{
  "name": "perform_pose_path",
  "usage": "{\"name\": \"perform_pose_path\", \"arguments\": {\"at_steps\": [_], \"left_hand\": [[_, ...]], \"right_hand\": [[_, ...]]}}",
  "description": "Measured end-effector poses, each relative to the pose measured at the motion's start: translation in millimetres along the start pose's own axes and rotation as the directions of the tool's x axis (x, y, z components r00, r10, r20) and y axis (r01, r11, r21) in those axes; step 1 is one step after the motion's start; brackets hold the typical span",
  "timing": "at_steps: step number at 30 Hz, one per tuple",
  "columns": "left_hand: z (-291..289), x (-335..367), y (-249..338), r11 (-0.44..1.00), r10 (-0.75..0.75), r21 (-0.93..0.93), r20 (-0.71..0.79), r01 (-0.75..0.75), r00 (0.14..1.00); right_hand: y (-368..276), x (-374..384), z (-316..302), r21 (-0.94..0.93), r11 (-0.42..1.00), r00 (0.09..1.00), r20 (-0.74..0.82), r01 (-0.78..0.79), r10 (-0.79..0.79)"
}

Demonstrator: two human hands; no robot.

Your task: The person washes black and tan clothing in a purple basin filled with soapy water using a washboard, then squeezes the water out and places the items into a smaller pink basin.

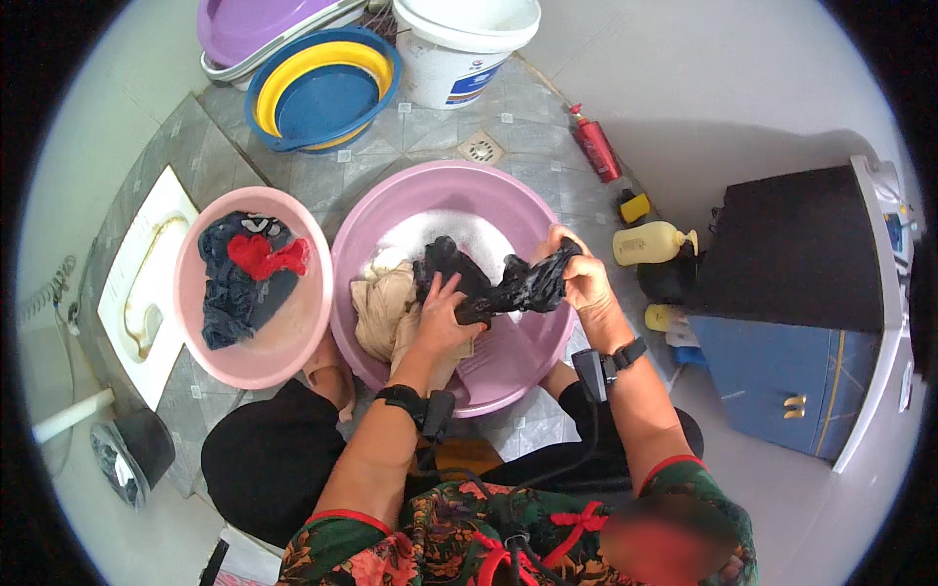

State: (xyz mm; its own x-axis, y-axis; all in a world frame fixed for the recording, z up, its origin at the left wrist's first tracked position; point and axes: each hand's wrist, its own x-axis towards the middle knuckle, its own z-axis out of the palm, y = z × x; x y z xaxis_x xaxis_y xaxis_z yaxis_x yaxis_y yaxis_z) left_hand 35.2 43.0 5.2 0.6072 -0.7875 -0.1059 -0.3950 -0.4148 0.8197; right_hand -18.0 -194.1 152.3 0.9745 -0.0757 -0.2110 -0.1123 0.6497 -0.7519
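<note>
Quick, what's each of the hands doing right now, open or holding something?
Left hand: on the black cloth, fingers partly spread; a firm grip can't be told.
Right hand: closed, holding the cloth's other end.

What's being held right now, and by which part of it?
A bunched, wet-looking black cloth: the right hand grips its gathered right end. The left hand touches it farther left; whether it grips is unclear.

A lone head-worn view (wide fisheye), steeply downward over the large basin (526, 215)
</note>
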Motion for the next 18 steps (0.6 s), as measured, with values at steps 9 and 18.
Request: {"name": "perform_pose_path", "arguments": {"at_steps": [9, 18], "left_hand": [[-9.2, -18.1, 78.4, 0.865, -0.471, -0.401, -0.436, 0.302, 0.767], [35.6, -76.8, 12.9, 0.911, -0.002, 0.401, -0.239, 0.100, 0.971]], "right_hand": [[-1.8, 49.8, -20.3, 0.297, 0.938, 0.981, 0.023, 0.177, -0.192], [118.7, 60.7, -95.7, -0.395, 0.584, 0.690, -0.558, -0.709, 0.460]]}}
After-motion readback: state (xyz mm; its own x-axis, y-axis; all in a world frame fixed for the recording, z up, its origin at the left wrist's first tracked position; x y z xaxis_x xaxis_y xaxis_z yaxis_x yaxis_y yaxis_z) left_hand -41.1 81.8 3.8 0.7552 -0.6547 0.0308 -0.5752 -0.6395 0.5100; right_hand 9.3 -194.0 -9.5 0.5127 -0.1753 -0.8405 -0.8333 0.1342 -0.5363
